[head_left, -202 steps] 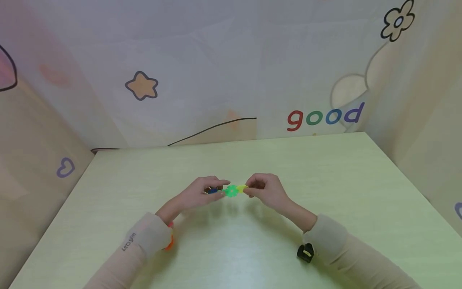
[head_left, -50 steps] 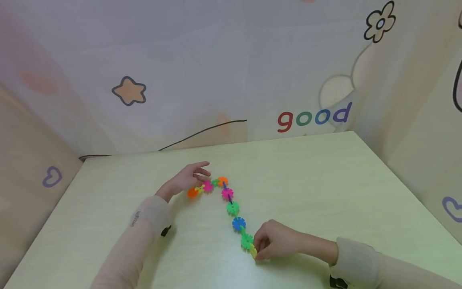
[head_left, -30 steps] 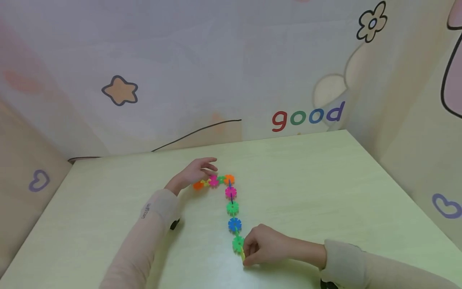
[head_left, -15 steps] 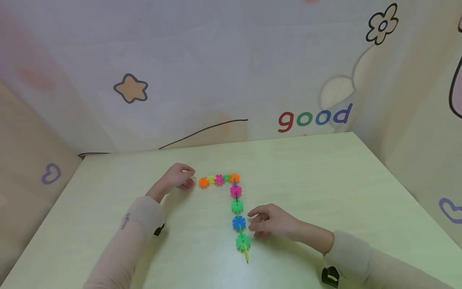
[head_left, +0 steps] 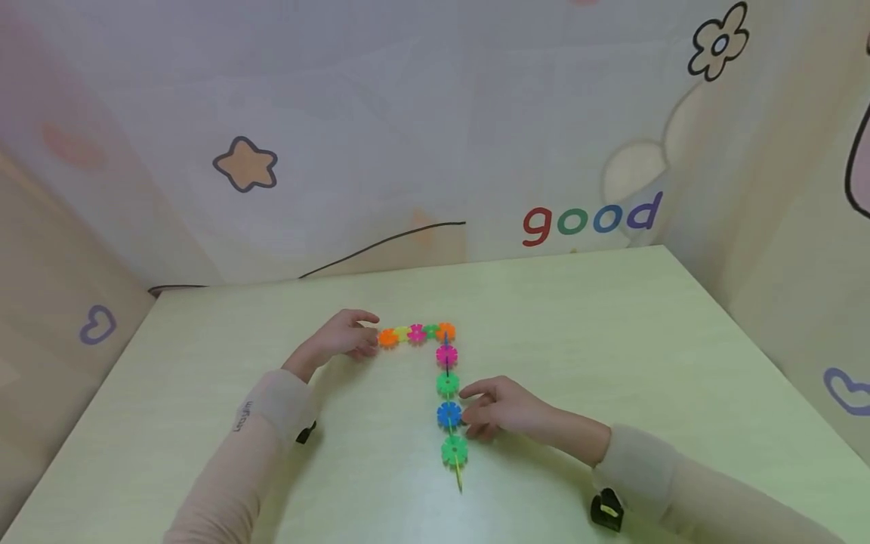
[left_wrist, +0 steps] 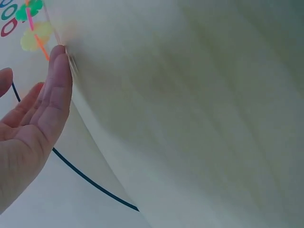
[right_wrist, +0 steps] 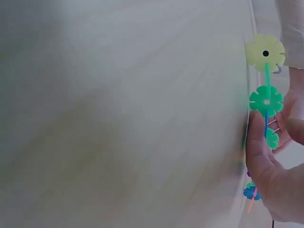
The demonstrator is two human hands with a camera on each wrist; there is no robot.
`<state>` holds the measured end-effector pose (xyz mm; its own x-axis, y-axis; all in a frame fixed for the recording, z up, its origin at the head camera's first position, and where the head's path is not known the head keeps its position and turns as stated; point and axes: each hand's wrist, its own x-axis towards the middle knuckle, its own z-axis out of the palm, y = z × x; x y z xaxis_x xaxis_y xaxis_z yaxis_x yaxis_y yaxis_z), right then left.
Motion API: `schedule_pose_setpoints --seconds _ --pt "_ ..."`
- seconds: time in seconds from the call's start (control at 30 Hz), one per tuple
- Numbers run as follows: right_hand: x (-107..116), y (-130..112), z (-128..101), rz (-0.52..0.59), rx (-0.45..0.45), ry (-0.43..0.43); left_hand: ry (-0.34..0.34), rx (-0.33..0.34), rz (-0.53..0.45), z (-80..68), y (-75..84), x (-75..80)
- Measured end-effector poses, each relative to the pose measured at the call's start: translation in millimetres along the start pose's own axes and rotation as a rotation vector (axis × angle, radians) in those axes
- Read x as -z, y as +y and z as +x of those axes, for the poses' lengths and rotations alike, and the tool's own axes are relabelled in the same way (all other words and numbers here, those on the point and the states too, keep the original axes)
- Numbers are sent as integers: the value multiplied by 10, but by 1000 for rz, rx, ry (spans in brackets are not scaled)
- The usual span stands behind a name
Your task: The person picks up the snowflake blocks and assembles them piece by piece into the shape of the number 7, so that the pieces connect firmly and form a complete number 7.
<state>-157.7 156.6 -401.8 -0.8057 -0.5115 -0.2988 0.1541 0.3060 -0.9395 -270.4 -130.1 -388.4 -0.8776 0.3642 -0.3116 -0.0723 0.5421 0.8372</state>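
A chain of coloured snowflake discs (head_left: 446,354) lies flat on the pale green table (head_left: 612,340), bent like a 7. Its short arm runs from an orange end disc (head_left: 387,338) right to an orange corner disc (head_left: 445,331). Its long arm runs toward me through a blue disc (head_left: 448,414) to a yellow end piece (head_left: 460,477). My left hand (head_left: 363,337) touches the orange end disc with relaxed fingers (left_wrist: 59,80). My right hand (head_left: 472,409) rests loosely extended fingertips against the blue disc. In the right wrist view, yellow (right_wrist: 265,50) and green (right_wrist: 266,100) discs show beside my fingers (right_wrist: 259,152).
Patterned sheet walls (head_left: 435,151) close in the table at the back and both sides. A black cable (head_left: 381,245) runs along the back wall's foot. Small black wrist devices sit under each sleeve (head_left: 607,510) (head_left: 306,432).
Over the earlier frames the chain went from held in both hands to laid on the table. In the last half second my left hand reached the orange end and my right moved to the blue disc.
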Motion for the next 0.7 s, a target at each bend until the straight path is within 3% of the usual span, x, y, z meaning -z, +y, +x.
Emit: schedule_pose_setpoints --seconds 0.3,0.53,0.6,0.7 --pt "-101 24 132 -23 -43 114 -17 40 -31 14 -6 -87" --pt "-80 -10 173 -36 -53 150 -14 20 -37 -14 26 -86" --pt "-31 -22 164 -44 -40 143 7 1 -8 -52 32 -67" --pt "92 -53 111 -108 14 148 92 -77 161 -182 26 -25"
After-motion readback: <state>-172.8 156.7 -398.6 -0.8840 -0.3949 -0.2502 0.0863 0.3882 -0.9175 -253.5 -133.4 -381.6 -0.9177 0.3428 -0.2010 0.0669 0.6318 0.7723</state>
